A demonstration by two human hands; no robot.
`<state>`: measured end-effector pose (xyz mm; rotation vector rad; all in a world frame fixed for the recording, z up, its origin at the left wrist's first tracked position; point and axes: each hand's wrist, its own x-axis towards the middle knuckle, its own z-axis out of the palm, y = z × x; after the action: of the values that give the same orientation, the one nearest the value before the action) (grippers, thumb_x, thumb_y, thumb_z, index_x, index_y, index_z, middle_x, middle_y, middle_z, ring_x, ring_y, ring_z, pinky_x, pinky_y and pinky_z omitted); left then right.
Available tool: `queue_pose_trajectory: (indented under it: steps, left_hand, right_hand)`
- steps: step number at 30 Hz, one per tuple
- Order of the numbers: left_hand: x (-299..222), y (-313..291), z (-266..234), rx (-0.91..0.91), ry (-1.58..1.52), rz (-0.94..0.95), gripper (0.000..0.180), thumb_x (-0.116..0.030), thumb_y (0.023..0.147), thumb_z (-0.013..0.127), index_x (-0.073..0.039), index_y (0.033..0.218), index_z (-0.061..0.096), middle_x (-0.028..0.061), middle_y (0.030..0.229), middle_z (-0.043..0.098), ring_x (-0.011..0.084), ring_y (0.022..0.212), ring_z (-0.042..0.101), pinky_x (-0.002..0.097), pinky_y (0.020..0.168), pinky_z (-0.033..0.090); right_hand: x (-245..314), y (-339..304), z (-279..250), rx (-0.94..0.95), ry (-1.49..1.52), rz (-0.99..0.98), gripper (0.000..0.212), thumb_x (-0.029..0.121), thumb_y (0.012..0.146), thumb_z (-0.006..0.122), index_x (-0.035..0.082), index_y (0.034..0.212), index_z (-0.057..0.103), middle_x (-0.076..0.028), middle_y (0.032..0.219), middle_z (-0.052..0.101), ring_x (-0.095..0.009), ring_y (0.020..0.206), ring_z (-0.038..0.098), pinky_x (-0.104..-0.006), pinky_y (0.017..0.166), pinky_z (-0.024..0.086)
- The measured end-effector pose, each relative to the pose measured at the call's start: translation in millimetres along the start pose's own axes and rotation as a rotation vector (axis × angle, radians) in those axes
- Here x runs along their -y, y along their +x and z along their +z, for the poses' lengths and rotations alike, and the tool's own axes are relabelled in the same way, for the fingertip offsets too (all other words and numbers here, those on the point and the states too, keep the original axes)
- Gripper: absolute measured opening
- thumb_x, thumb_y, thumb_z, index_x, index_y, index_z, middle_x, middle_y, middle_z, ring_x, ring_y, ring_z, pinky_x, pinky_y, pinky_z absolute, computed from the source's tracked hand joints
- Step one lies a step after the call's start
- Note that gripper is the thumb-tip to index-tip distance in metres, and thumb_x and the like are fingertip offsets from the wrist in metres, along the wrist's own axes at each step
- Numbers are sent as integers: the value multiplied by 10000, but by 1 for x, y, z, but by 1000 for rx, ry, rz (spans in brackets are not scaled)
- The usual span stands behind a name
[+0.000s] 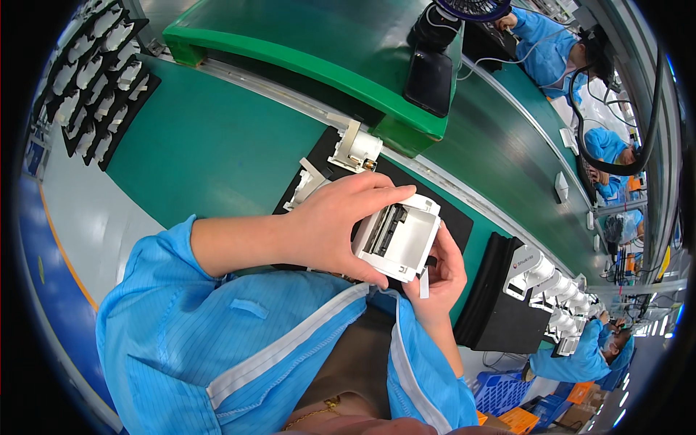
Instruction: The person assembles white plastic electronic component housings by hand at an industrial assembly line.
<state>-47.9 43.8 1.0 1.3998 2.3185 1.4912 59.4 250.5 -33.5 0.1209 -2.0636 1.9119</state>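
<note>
Between my hands is a white plastic housing point(412, 243), box-shaped with an open hollow and a black strip-like mechanism along one side. My left hand point(326, 225) grips it from the left, thumb at its near corner and fingers along its far edge. On the other side, my right hand point(444, 270) holds the right edge, its fingers partly hidden behind the housing. A short white strip point(424, 283) hangs by the right fingers, with something small and black beside it. Just beyond the left hand, white parts with beige brackets point(357, 148) lie on a black mat point(446, 211).
Green work surface point(217, 145) extends to the left. A raised green-edged shelf point(304, 65) with a dark phone point(429, 81) stands ahead. Black trays of white parts point(90, 80) are at far left. White assemblies point(540, 272) line the right, near a black pad point(500, 319). Co-workers point(551, 54) sit beyond.
</note>
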Motion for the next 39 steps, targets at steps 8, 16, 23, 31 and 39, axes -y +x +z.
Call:
queue_pose_trajectory:
  steps: [8,16,23,31,39]
  left_hand:
    - [2,0,1,30,-35,6,1085,-422,496,901,-21,1389,432,184,1269,492,329,1138,527,400,952,447]
    - [1,0,2,11,23,57,1095,-445,495,896,-21,1391,432,183,1269,491,324,1135,527,399,948,449]
    - [1,1,1,19,-50,28,1080,-458,506,896,-16,1381,443,182,1272,493,320,1134,534,391,952,450]
    - [1,0,1,45,-31,18,1078,-446,515,897,-11,1387,435,187,1277,489,317,1150,525,387,959,446]
    - [3,1,0,52,51,43,1087,-429,506,892,-22,1398,425,184,1256,496,324,1096,548,385,914,466]
  right_hand:
    - [0,1,0,31,112,91,803,7,686,751,-71,1393,379,-148,1275,518,-187,1051,592,-312,915,489]
    - [2,3,1,67,82,131,791,-8,663,757,-67,1364,394,-156,1288,506,-219,1064,600,-339,963,485]
    - [6,5,1,56,116,172,744,5,648,771,-40,1312,438,-117,1061,634,-172,1000,617,-305,906,492]
    - [2,2,0,17,98,150,786,-52,613,731,-52,1338,428,-130,1192,585,-143,936,612,-272,822,488]
    - [-5,-1,-9,56,-39,76,802,-63,585,740,-41,1336,458,-144,1303,497,-139,956,597,-271,822,481]
